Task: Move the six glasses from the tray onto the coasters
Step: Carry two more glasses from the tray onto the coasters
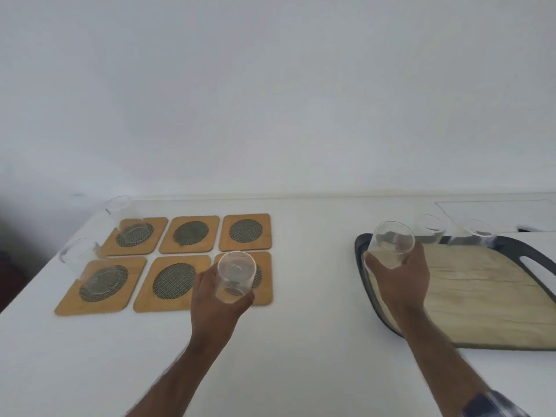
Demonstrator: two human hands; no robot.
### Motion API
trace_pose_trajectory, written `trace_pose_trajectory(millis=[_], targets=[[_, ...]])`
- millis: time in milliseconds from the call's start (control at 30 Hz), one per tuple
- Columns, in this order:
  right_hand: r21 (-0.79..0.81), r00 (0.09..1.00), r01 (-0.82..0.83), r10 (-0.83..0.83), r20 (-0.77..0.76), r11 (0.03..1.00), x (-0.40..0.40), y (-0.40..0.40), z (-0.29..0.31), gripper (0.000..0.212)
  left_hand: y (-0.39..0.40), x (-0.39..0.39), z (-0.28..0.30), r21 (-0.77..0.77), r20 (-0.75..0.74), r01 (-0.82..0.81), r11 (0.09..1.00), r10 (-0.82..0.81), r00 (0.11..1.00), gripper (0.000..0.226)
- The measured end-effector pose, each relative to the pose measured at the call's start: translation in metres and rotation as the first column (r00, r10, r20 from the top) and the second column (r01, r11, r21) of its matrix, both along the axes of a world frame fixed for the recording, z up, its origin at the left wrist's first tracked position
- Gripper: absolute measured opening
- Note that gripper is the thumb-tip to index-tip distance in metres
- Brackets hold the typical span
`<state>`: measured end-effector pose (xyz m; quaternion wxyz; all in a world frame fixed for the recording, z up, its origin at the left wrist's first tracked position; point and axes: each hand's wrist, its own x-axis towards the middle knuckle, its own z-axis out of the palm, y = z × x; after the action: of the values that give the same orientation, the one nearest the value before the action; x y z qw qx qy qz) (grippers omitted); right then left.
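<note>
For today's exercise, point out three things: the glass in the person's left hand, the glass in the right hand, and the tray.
Glass in left hand (235, 276), head view, on its clear side wall.
Glass in right hand (391, 243), head view, on its side wall.
Tray (362, 240), head view, on its dark rim.

Plain home-like room: white table (285, 341), bare white wall (270, 85).

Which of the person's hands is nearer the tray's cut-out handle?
Right. The right hand holds a glass over the tray's left end; the handle is at its right end. The left hand is over the coasters.
</note>
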<state>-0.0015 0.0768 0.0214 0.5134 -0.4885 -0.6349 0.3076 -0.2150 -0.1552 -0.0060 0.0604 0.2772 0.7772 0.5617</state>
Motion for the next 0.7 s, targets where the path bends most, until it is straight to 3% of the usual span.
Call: trace_pose_trajectory(millis=[300,500,700], targets=[[-0.060,0.952,-0.305,0.305,-0.010,0.950,-0.119,-0.067,0.004,0.066,-0.048,-0.096,0.002,0.067,0.075,-0.105,0.992,0.100,0.992,0.056],[-0.154,0.864,-0.503,0.501,-0.055,0.851,-0.188,-0.102,0.003,0.059,-0.061,-0.138,-0.017,0.091,0.175,-0.127,0.988,0.110,0.978,0.063],[-0.161,0.819,-0.569,0.574,-0.021,0.806,-0.241,-0.118,-0.004,0.061,-0.060,-0.157,-0.034,0.130,0.221,-0.083,0.988,0.053,0.974,0.069]])
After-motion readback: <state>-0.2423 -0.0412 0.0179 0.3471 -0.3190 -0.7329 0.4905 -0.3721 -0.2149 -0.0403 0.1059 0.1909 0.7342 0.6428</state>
